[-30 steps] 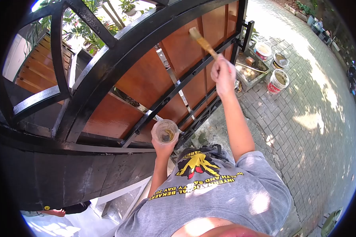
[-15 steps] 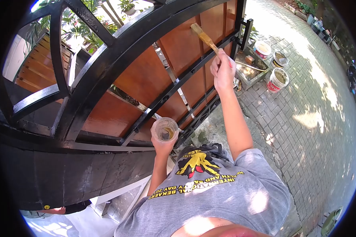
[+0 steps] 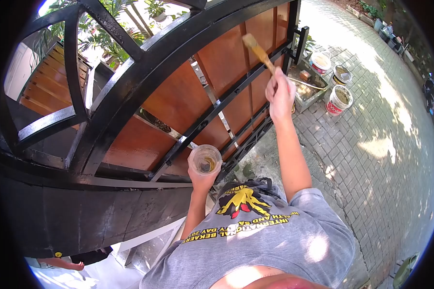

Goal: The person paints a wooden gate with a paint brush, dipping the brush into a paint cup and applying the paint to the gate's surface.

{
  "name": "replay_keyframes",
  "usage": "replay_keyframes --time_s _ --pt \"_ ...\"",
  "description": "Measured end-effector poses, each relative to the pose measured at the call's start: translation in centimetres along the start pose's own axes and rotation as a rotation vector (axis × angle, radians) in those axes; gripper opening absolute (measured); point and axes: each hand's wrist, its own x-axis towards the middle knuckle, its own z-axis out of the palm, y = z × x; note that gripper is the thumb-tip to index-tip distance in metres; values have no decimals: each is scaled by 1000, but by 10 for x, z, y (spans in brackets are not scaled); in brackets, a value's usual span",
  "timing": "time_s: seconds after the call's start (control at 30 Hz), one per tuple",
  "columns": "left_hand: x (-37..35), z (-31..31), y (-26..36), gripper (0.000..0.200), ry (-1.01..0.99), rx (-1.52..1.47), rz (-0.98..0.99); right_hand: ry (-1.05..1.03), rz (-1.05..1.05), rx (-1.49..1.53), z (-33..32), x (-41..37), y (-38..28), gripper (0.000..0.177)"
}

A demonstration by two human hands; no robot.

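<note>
My right hand (image 3: 280,94) is closed round the handle of a paintbrush (image 3: 259,52), its bristles over an upper brown panel (image 3: 225,50) of the gate. In my left hand (image 3: 201,178) is a clear plastic cup (image 3: 205,153) with a little amber liquid at the bottom, held close in front of the lower panels. The gate's black metal frame (image 3: 171,50) curves over the brown boards, and a black crossbar (image 3: 212,113) runs between the two hands. A glossy sheen shows on the lower left panel (image 3: 135,147).
Right of the gate, several buckets stand on the paving, among them a red-and-white bucket (image 3: 339,100). A planter box (image 3: 309,91) sits beside them. Behind the black bars at left is a slatted wooden panel (image 3: 53,79). Another person's bare foot (image 3: 74,265) shows at lower left.
My right hand and the paintbrush have shifted slightly down and right. The cup in my left hand sits a little further right. At lower left, the other person's limb has moved.
</note>
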Motion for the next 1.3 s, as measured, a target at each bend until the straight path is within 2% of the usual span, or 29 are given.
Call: replay_keyframes --time_s 0.1,0.23,0.3,0.4,0.43,0.5,0.63,0.7,0.77,0.87,0.9,0.97,1.07,1.17,1.3 --pt "0 3 -2 83 -22 -7 -14 -43 33 20 21 9 -10 39" --pt "-1 1 -6 83 1 8 -6 -131 183 77 27 -17 19 35" --pt "1 -2 0 83 26 -28 -19 -179 193 -114 29 -38 18 36" --pt "6 -6 6 79 48 -14 7 -98 199 72 23 -38 4 34" --pt "5 -9 6 79 52 -10 3 -142 87 133 19 -29 3 31" --pt "5 -11 5 80 54 -13 -2 -73 22 198 21 -11 -6 29" --pt "7 -8 6 81 56 -1 13 -101 -26 -44 35 -1 11 34" --pt "5 -6 4 81 48 -14 28 -179 122 53 26 -15 33 29" --pt "5 -5 1 81 54 -18 31 -232 204 16 20 -31 33 27" --pt "3 -7 -4 82 64 -3 12 -82 100 -49 21 -32 11 25" --pt "3 -7 -3 82 69 -9 12 -128 -18 -157 15 -22 2 28" --pt "4 -7 3 82 70 -21 3 -115 -74 -91 14 -1 -2 30" --pt "5 -6 10 80 64 -7 26 -124 -147 -346 17 11 1 27" --pt "4 -4 3 79 44 -33 4 -277 -7 -375 8 -2 -5 30" --pt "1 -2 4 80 26 -7 3 -450 -122 -541 4 -18 -11 35"
